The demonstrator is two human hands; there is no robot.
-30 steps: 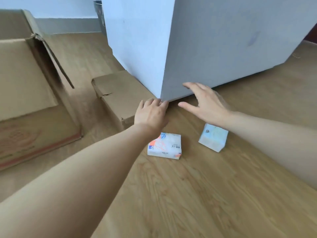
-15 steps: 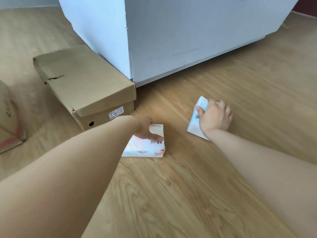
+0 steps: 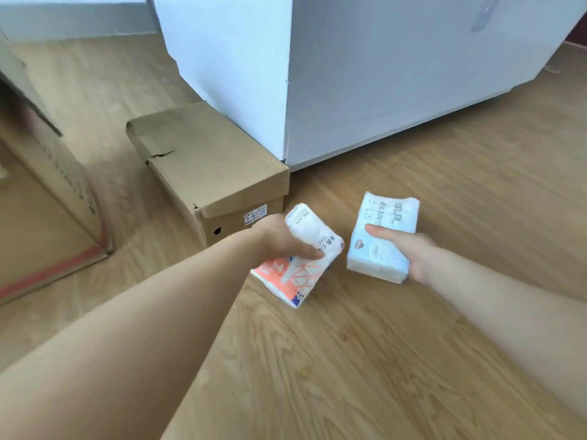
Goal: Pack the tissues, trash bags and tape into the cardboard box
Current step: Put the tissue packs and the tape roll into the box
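Judging from how things lie, the packing has only begun: both packs of tissues are in hand, nothing can be seen inside the large cardboard box [image 3: 47,198] at the left edge of the frame, and neither trash bags nor tape are in view. The left hand [image 3: 279,241] grips the orange-patterned tissue pack [image 3: 295,281] just left of centre, thumb laid across its top face, the other fingers hidden beneath. The right hand [image 3: 409,252] holds the pale blue tissue pack [image 3: 376,260] just right of centre, thumb pressed flat on top, fingers curled under and out of sight. Both packs look raised off the wooden floor [image 3: 365,360], the orange one tilted. Carrying them to the box means swinging toward the left of the frame; the closed shoe box [image 3: 203,166] sits between, its near corner just beside the left hand, so that arm should probably pass over or in front of it. A white cabinet [image 3: 365,90] fills the upper centre and right, walling off that side, while the lower half of the frame is open floor.
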